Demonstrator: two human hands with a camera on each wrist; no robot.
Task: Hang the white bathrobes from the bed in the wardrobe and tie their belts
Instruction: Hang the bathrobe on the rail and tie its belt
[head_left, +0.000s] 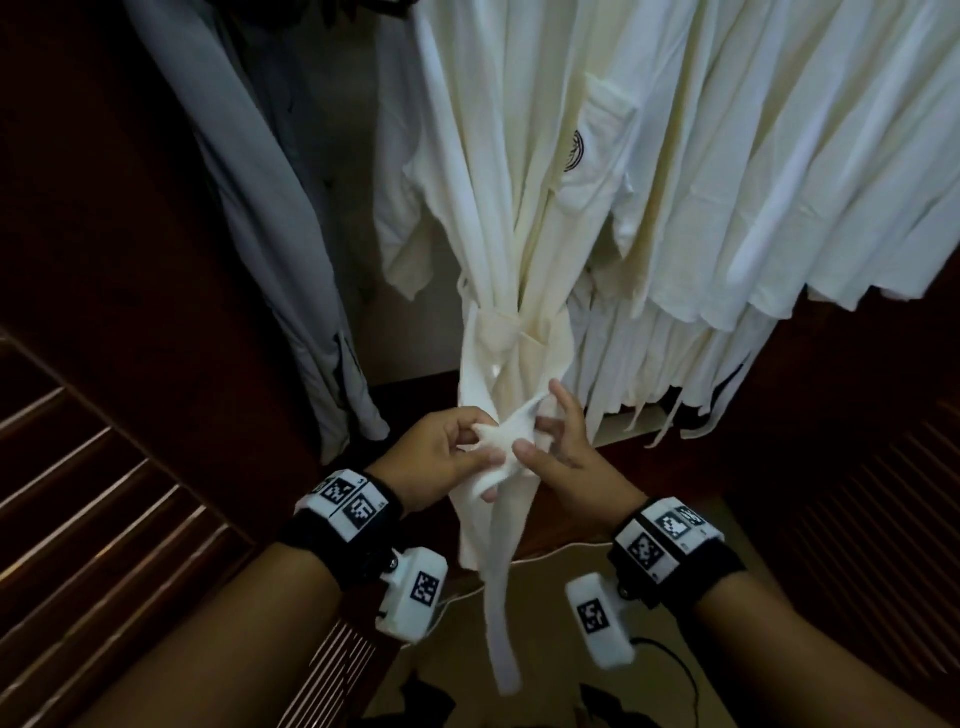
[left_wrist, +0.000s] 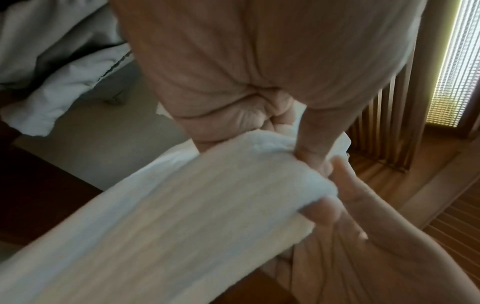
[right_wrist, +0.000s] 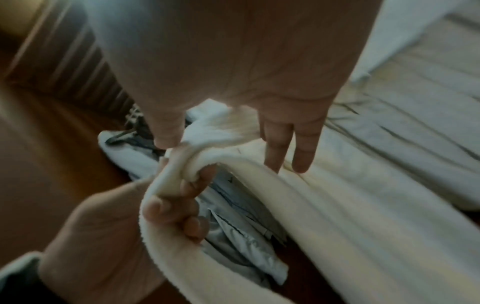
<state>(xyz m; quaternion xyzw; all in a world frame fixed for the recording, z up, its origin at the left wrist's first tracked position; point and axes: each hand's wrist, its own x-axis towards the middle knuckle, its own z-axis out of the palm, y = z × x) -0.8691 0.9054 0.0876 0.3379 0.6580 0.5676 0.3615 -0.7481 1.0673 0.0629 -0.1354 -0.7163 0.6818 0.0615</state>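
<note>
Both our hands work the belt (head_left: 501, 457) at one spot in front of the hanging white bathrobe (head_left: 511, 291). Our left hand (head_left: 441, 462) pinches a bunched fold of it between thumb and curled fingers; our right hand (head_left: 563, 457) pinches the crossing strand, two fingers held straight. A round dark emblem (head_left: 574, 150) marks the chest pocket, its lettering unreadable. One belt tail hangs down between our wrists.

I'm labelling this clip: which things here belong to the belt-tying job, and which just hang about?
In the job:
left hand
right hand
belt
bathrobe

Just about:
grey garment
other white robes
louvred door
</note>
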